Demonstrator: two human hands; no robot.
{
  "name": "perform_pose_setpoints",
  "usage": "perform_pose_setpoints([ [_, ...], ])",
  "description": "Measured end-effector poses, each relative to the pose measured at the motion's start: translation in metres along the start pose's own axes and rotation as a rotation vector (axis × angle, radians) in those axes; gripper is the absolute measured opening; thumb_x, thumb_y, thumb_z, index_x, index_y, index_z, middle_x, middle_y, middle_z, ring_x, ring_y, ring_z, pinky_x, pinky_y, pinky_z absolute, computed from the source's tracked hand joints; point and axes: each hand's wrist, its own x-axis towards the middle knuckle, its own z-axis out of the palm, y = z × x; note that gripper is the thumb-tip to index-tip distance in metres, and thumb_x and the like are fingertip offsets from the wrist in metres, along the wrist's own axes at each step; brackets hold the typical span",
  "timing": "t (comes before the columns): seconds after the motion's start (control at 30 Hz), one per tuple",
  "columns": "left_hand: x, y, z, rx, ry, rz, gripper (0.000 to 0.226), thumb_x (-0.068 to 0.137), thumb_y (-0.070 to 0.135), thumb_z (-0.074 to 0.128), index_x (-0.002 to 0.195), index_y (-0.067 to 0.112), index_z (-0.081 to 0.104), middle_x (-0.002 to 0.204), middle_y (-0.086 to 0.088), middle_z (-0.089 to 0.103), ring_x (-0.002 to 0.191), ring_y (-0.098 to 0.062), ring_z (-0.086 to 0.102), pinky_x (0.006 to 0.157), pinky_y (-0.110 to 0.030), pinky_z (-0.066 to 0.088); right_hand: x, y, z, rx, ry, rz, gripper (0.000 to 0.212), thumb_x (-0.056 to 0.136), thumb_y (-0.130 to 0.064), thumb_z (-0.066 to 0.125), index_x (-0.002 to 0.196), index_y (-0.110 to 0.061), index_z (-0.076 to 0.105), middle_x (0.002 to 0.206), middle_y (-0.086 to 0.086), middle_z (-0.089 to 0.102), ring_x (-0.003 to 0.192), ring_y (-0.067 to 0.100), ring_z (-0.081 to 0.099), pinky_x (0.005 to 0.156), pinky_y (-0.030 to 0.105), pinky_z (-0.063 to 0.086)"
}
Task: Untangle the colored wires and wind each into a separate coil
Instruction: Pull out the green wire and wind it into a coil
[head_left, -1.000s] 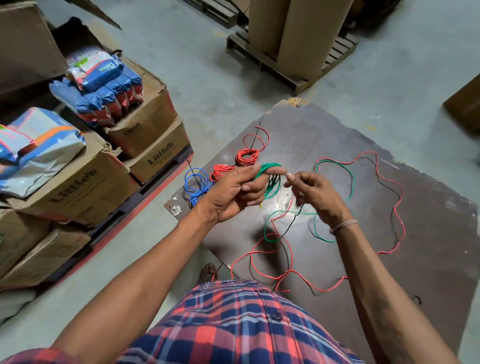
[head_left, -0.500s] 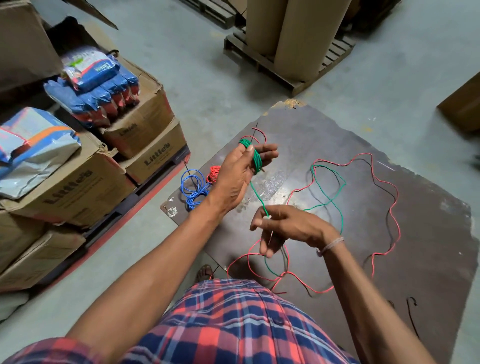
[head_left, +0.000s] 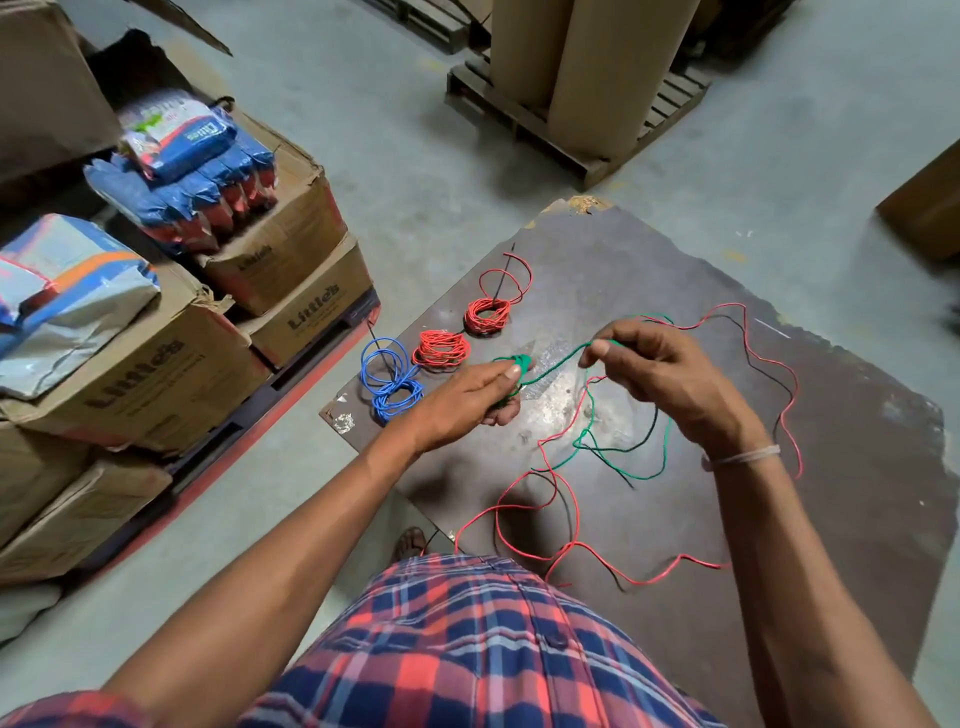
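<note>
My left hand (head_left: 467, 402) grips a small green wire coil (head_left: 518, 364) above the dark board (head_left: 831, 467). My right hand (head_left: 670, 382) pinches the green wire (head_left: 558, 362) a short way from the coil, and the strand runs taut between both hands. The rest of the green wire (head_left: 623, 457) lies loose on the board, crossing a long red wire (head_left: 550, 519) and a thin black wire (head_left: 644, 441). Two wound red coils (head_left: 441, 351) (head_left: 487, 315) and a blue coil (head_left: 396, 393) lie at the board's left edge.
Stacked cardboard boxes (head_left: 156, 374) with blue packets (head_left: 197, 171) stand on a pallet to the left. A wooden pallet (head_left: 571, 140) with tall cardboard rolls stands at the back. Another box (head_left: 924, 213) sits at the far right. A sandalled foot (head_left: 410, 540) shows below the board's edge.
My left hand dropped lower with the green coil. My right hand rose from near my body to the right of the coil, drawing the green wire across. More of the green wire has left the board.
</note>
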Motion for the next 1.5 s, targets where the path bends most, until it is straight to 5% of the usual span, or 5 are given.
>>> perform_pose_setpoints([
  [0.27,-0.012,0.026,0.014,-0.482,-0.122,-0.040,0.059,0.107,0.028,0.036,0.129,-0.027,0.039,0.062,0.006,0.042,0.051,-0.006,0.025,0.054,-0.026,0.018,0.032,0.047,0.018,-0.091,0.337,0.077,0.024,0.094,-0.026,0.074,0.084,-0.004,0.070,0.057,-0.010,0.043,0.049,0.002,0.032,0.047,0.015,0.026],
  [0.53,0.003,0.038,-0.006,-0.843,0.249,0.085,0.045,0.110,0.019,0.035,0.140,-0.014,0.039,0.077,-0.003,0.054,0.058,-0.012,0.044,0.063,-0.025,0.046,-0.001,0.045,0.079,-0.054,-0.169,0.318,0.031,0.105,-0.040,0.054,0.107,-0.019,0.077,0.063,0.004,0.054,0.042,0.011,0.034,0.041,0.020,0.028],
  [1.0,0.017,0.006,0.005,0.377,0.192,0.005,0.028,0.110,0.025,0.034,0.096,0.006,0.049,0.077,0.008,0.069,0.068,-0.008,0.066,0.073,-0.029,0.047,-0.008,-0.013,0.032,-0.300,-0.015,0.167,0.023,0.091,-0.017,0.075,0.073,-0.009,0.062,0.049,0.000,0.053,0.037,0.015,0.045,0.040,0.022,0.039],
  [1.17,0.005,-0.003,0.003,0.080,0.100,-0.078,0.037,0.104,0.037,0.038,0.095,0.004,0.051,0.065,0.004,0.058,0.054,-0.017,0.043,0.058,-0.030,0.039,0.003,-0.021,-0.016,0.328,0.224,0.065,0.021,0.093,-0.007,0.066,0.075,-0.006,0.055,0.046,-0.009,0.033,0.038,0.007,0.031,0.046,0.025,0.030],
  [1.5,-0.006,0.007,0.010,-0.356,-0.025,-0.121,0.044,0.111,0.022,0.030,0.137,-0.004,0.054,0.063,-0.003,0.033,0.054,-0.011,0.027,0.052,-0.022,0.027,0.046,0.020,-0.022,0.031,0.381,0.006,0.020,0.095,-0.021,0.072,0.093,0.000,0.072,0.058,-0.011,0.049,0.054,0.006,0.031,0.051,0.022,0.027],
])
